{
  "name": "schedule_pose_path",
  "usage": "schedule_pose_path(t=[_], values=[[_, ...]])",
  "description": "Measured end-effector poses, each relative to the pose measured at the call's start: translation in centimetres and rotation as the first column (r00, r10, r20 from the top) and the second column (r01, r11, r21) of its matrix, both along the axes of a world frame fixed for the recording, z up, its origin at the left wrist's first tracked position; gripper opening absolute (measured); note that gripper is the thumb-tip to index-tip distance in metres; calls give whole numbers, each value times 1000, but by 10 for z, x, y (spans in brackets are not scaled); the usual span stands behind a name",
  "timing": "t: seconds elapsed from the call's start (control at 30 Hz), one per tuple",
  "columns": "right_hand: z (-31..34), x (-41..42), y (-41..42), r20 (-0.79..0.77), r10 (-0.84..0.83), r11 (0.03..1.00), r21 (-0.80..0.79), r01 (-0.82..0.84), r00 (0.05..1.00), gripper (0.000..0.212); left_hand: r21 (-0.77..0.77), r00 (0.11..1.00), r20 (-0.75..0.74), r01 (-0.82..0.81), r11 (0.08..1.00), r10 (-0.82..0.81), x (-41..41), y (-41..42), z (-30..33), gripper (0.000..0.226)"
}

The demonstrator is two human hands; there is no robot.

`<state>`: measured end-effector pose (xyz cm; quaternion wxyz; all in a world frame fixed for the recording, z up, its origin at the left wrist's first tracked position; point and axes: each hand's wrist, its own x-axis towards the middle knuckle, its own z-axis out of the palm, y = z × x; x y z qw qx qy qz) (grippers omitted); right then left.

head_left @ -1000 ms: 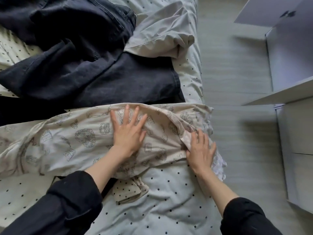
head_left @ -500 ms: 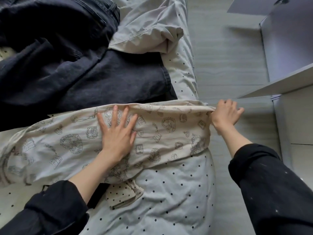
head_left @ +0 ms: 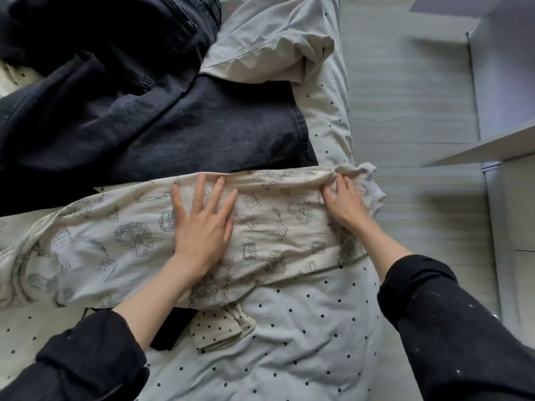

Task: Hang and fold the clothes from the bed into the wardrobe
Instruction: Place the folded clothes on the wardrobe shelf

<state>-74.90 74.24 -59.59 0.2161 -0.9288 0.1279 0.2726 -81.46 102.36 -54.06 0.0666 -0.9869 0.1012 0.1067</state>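
On the dotted bed (head_left: 304,328) we had the cream printed garment (head_left: 260,235) spread across. Our left hand (head_left: 202,224) lay flat on it, fingers straight; right hand (head_left: 344,204) pinched its bunched edge nr the bed's side. Dark jeans (head_left: 144,111) lay beyond, w/ a white wardrobe (head_left: 509,82) further right.

Cream garment (head_left: 260,227) with dark line drawings, charcoal jeans (head_left: 144,111), pale bedding (head_left: 304,328) (black dots)

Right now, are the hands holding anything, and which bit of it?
The right hand pinches the printed cream garment at its bunched edge by the bedside. The left hand only presses flat on its middle, gripping nothing.
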Motion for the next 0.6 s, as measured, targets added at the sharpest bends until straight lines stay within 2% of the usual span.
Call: schedule_pose_path(t=[0.07,0.17,0.43,0.53,0.6], values=[[-2,0,3,-33,-57,997,-50,55,998,68,18,1000,14,7,1000,-7,-2,11,2,57],[6,-17,25,49,-75,990,-113,80,996,66,11,999,32,-16,1000,15,-14,26,5,58],[45,-118,143,107,190,981,26,-194,976,59,-193,996,-3,-84,978,85,-84,72,19,58],[61,-134,188,182,303,947,53,-317,936,69,-331,992,86,-56,942,89,-103,93,31,69],[72,-136,220,282,375,916,36,-400,883,69,-378,980,143,-78,923,141,-116,114,39,81]])
